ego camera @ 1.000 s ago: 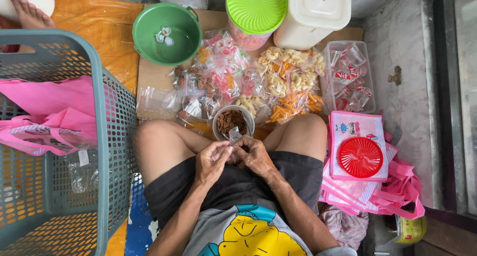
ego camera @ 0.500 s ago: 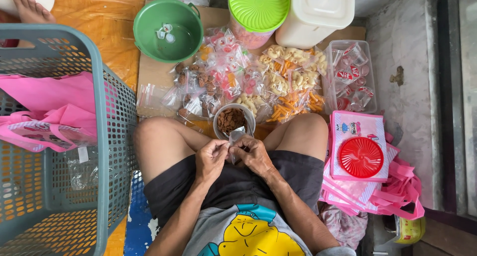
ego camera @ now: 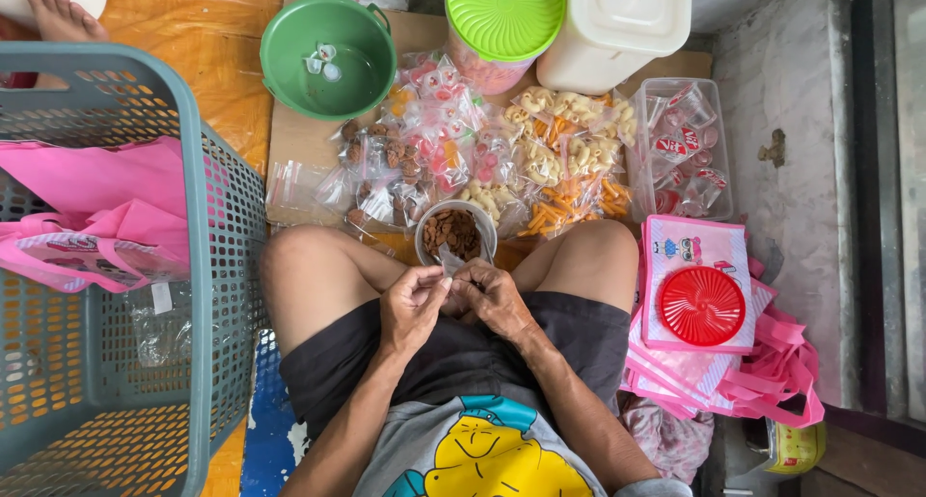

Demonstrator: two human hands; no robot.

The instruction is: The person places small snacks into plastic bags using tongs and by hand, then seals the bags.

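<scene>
The person is sitting cross-legged, both hands meeting over the lap. The left hand (ego camera: 410, 309) and the right hand (ego camera: 494, 301) are each pinching a side of a small clear plastic bag (ego camera: 450, 262), fingers curled tight around it; the bag is sticking up between the thumbs, just in front of the knees.

Right beyond the bag, between the knees, a small metal bowl of brown snacks (ego camera: 453, 233) is sitting on the floor. To the person's right, a red round lid (ego camera: 700, 305) is lying on a stack of pink gift bags (ego camera: 733, 362). To the left, a grey-blue plastic laundry basket (ego camera: 207, 265) is holding more pink bags (ego camera: 96, 217).

Farther out, a heap of filled snack packets (ego camera: 482, 150) is spreading across a sheet of cardboard (ego camera: 294, 140), with a clear tray of jelly cups (ego camera: 681, 150) beside it on the right. At the far edge a green basin (ego camera: 328, 58), a jar with a green lid (ego camera: 504, 14) and a white lidded container (ego camera: 617, 24) are standing in a row. Another person's bare foot (ego camera: 58, 14) is showing in the far left corner.
</scene>
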